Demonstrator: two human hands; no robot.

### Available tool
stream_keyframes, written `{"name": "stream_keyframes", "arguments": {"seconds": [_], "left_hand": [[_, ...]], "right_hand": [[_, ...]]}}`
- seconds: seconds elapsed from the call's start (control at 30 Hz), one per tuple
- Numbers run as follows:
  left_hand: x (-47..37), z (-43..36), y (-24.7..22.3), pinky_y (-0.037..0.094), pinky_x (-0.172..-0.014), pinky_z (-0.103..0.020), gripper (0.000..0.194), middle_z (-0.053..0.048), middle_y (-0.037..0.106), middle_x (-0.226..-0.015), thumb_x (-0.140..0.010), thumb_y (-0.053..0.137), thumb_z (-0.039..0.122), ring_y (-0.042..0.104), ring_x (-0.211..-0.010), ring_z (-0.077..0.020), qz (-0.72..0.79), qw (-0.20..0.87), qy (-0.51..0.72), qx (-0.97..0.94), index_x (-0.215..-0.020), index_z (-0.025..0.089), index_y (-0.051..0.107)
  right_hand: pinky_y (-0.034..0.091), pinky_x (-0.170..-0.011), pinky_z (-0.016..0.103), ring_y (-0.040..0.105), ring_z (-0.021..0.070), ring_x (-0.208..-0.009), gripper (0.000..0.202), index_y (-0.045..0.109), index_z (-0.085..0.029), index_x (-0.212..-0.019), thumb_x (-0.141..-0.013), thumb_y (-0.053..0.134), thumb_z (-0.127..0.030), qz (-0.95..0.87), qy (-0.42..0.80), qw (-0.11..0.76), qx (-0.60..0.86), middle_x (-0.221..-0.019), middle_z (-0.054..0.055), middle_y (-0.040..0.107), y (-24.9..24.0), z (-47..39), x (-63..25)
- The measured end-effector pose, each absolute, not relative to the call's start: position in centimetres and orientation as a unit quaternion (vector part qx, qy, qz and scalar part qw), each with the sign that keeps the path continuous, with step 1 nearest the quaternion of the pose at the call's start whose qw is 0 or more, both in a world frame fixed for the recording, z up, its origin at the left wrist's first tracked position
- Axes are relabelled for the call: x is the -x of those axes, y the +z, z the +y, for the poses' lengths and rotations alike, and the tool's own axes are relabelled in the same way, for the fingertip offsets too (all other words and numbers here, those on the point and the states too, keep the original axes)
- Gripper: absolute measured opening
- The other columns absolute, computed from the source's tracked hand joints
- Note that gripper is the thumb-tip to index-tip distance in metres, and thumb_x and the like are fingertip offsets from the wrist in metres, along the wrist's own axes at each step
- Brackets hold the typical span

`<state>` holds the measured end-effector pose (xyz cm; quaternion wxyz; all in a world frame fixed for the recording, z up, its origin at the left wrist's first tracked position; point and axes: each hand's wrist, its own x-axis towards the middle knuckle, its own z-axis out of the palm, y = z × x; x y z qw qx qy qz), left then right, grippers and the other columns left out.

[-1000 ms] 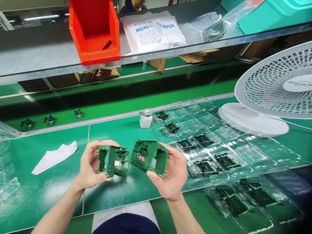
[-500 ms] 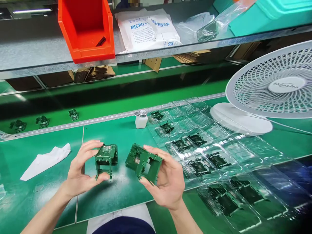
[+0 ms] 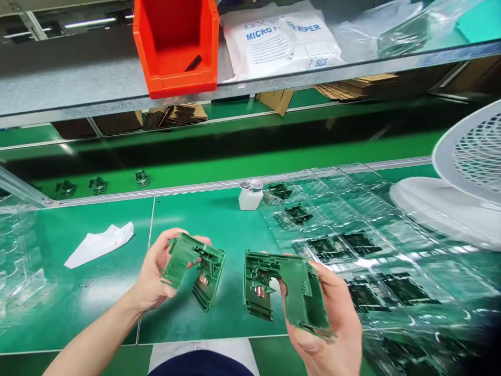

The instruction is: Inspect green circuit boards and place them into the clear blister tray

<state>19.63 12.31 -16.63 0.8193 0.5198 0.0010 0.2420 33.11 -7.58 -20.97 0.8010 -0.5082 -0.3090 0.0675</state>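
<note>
My left hand [image 3: 156, 271] is closed around a green plastic housing [image 3: 213, 266], its open side facing right with a coppery spot inside. A second, similar green plastic housing [image 3: 293, 287] is in my right hand [image 3: 340, 313], gripped by its right end between thumb and fingers. The two housings are held apart above the green bench, a gap between them. Some fingers of both hands are hidden behind the parts. On the right, clear plastic trays [image 3: 391, 230] hold several dark green parts [image 3: 360, 243] of a like look.
A white dispenser bottle [image 3: 250, 196] stands behind the hands. A folded white cloth [image 3: 99, 245] lies left. More parts [image 3: 97, 185] sit on the green belt [image 3: 211, 177]. A white fan [image 3: 473, 151] is at right; a red bin [image 3: 178, 78] and wiper packs [image 3: 277, 42] lie on the shelf.
Both housings have been turned, so their inner sides with coppery spots now show. The camera view has shifted left, and the hands appear further right in the picture.
</note>
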Motion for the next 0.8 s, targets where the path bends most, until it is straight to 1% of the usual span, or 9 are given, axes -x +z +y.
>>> {"name": "stream_keyframes", "arguments": {"seconds": [0.1, 0.17, 0.33, 0.43, 0.5, 0.57, 0.63, 0.7, 0.8], "left_hand": [[-19.7, 12.3, -16.7, 0.058, -0.090, -0.030, 0.057, -0.010, 0.074, -0.115, -0.062, 0.088, 0.046, 0.070, -0.107, -0.0240, 0.034, 0.876, 0.217, -0.430, -0.111, 0.022, 0.072], [-19.8, 12.5, -16.9, 0.059, -0.089, -0.028, 0.055, -0.011, 0.075, -0.110, -0.065, 0.084, 0.054, 0.071, -0.104, -0.0233, 0.043, 0.915, 0.178, -0.359, -0.106, 0.018, 0.075], [-19.9, 13.0, -18.1, 0.058, -0.082, -0.018, 0.059, -0.006, 0.077, -0.102, -0.070, 0.079, 0.059, 0.072, -0.095, -0.0158, 0.031, 0.969, 0.080, -0.233, -0.112, 0.018, 0.074], [-20.0, 13.0, -18.7, 0.058, -0.077, -0.021, 0.062, -0.007, 0.076, -0.098, -0.066, 0.079, 0.065, 0.071, -0.091, -0.0173, 0.061, 0.958, 0.103, -0.261, -0.108, 0.019, 0.074], [-20.1, 13.2, -19.3, 0.057, -0.073, -0.027, 0.070, -0.008, 0.074, -0.095, -0.059, 0.077, 0.073, 0.069, -0.087, -0.0200, 0.099, 0.923, 0.155, -0.339, -0.105, 0.020, 0.073], [-20.1, 13.5, -20.6, 0.055, -0.070, -0.031, 0.079, -0.008, 0.072, -0.092, -0.050, 0.079, 0.076, 0.067, -0.084, -0.0215, 0.141, 0.854, 0.200, -0.460, -0.105, 0.020, 0.071], [-20.0, 14.1, -22.5, 0.054, -0.079, -0.036, 0.082, -0.008, 0.071, -0.097, -0.046, 0.086, 0.069, 0.066, -0.089, -0.0234, 0.180, 0.744, 0.215, -0.606, -0.108, 0.020, 0.068], [-19.7, 14.9, -25.0, 0.047, -0.102, -0.044, 0.075, -0.010, 0.068, -0.117, -0.052, 0.090, 0.054, 0.062, -0.111, -0.0279, 0.227, 0.604, 0.205, -0.736, -0.114, 0.020, 0.064], [-19.2, 16.3, -29.1, 0.036, -0.114, -0.054, 0.072, -0.015, 0.061, -0.134, -0.066, 0.083, 0.049, 0.056, -0.126, -0.0324, 0.257, 0.501, 0.136, -0.815, -0.126, 0.019, 0.057]], "right_hand": [[0.059, -0.075, 0.029, 0.068, 0.0223, -0.094, 0.063, 0.065, -0.029, -0.123, -0.067, 0.085, -0.049, -0.280, 0.098, 0.832, 0.469, -0.107, 0.007, 0.068, -20.8, -7.4, -32.9], [0.061, -0.072, 0.034, 0.069, 0.0242, -0.091, 0.057, 0.069, -0.030, -0.117, -0.068, 0.081, -0.056, -0.237, 0.156, 0.855, 0.434, -0.103, 0.006, 0.070, -20.5, -6.9, -32.7], [0.055, -0.098, 0.054, 0.064, 0.0281, -0.114, 0.041, 0.075, -0.033, -0.096, -0.077, 0.067, -0.068, -0.022, 0.260, 0.906, 0.333, -0.113, 0.004, 0.071, -19.1, -5.4, -32.7], [0.049, -0.105, 0.060, 0.060, 0.0296, -0.120, 0.043, 0.073, -0.032, -0.103, -0.076, 0.069, -0.065, 0.032, 0.269, 0.904, 0.332, -0.122, 0.006, 0.067, -19.7, -4.7, -33.0], [0.048, -0.104, 0.061, 0.061, 0.0304, -0.117, 0.053, 0.067, -0.031, -0.119, -0.076, 0.069, -0.063, -0.001, 0.250, 0.886, 0.390, -0.124, 0.008, 0.065, -21.3, -4.5, -33.3], [0.048, -0.105, 0.059, 0.061, 0.0306, -0.118, 0.067, 0.055, -0.029, -0.135, -0.077, 0.071, -0.059, -0.073, 0.183, 0.835, 0.514, -0.130, 0.011, 0.061, -23.4, -4.6, -33.5], [0.045, -0.109, 0.054, 0.055, 0.0308, -0.127, 0.069, 0.048, -0.025, -0.142, -0.081, 0.068, -0.052, -0.180, 0.123, 0.722, 0.656, -0.139, 0.014, 0.054, -25.6, -4.8, -33.8], [0.043, -0.112, 0.049, 0.049, 0.0295, -0.134, 0.060, 0.047, -0.020, -0.144, -0.089, 0.057, -0.041, -0.290, 0.116, 0.580, 0.752, -0.145, 0.015, 0.049, -27.2, -5.1, -33.9], [0.041, -0.115, 0.045, 0.044, 0.0281, -0.138, 0.061, 0.041, -0.014, -0.150, -0.091, 0.047, -0.027, -0.382, 0.167, 0.419, 0.807, -0.151, 0.016, 0.042, -28.0, -5.2, -33.7]]}}
